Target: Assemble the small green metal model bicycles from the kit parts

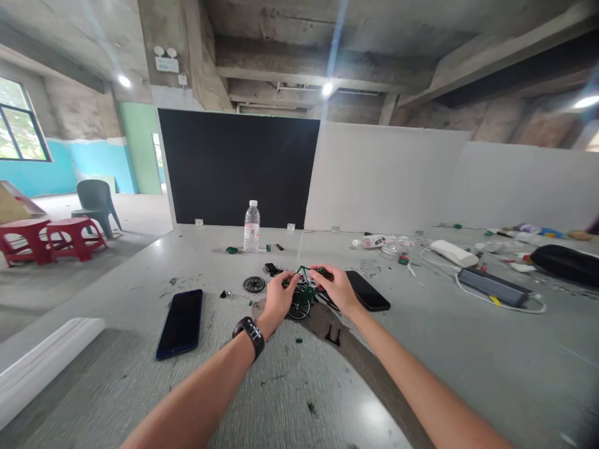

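Both hands meet over a small green model bicycle (306, 292) at the middle of the table. My left hand (279, 295), with a black watch (250, 335) on its wrist, has its fingers closed on the left side of the frame. From the right, my right hand (337, 288) pinches the upper part of the same model. One spoked wheel (299, 307) shows below the fingers. A loose black wheel (254, 284) lies left of my left hand. Small dark parts lie close by, among them a black forked piece (332, 335). Fingertips partly hide the gripped spots.
A dark phone (180, 324) lies at left, another phone (367, 290) right of the model. Behind stands a water bottle (251, 227). A grey power bank (493, 287), a white cable and a black case (564, 265) lie at right. A white roll (49, 365) sits front left.
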Available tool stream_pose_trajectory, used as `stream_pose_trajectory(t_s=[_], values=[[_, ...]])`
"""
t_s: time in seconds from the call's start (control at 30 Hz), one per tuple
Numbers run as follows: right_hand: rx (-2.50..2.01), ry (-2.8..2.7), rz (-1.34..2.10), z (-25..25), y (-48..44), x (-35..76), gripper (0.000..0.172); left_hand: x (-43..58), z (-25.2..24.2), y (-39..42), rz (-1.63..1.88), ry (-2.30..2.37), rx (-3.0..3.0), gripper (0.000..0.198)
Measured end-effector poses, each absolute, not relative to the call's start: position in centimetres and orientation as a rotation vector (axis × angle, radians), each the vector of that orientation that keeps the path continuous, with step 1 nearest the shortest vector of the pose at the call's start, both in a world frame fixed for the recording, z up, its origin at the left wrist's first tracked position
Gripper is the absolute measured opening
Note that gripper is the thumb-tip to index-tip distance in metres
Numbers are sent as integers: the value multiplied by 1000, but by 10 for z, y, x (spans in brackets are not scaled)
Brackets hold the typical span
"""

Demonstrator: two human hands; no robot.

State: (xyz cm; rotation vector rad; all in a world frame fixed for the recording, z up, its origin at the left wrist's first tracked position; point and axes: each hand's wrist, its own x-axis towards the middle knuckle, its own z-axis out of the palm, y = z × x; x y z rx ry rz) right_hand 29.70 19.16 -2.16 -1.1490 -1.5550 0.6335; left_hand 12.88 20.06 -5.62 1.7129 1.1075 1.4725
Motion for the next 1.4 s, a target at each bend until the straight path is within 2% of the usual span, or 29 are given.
stream_pose_trajectory(t_s=[0.3, 0.57, 0.93, 1.4], values=[[-1088, -1436, 803, -24, 190, 291, 33, 133, -57, 200, 1453, 1062, 1719, 31], [-1052, -1382, 709, -27, 192, 285, 35, 131, -56, 199, 1448, 1024, 1722, 33], [-1083, -1330, 705, -28, 186, 281, 42, 131, -56, 200, 1351, 906, 1779, 46], [-1052, -1197, 970, -30, 189, 281, 33, 134, -62, 199, 1359, 1020, 1820, 33]])
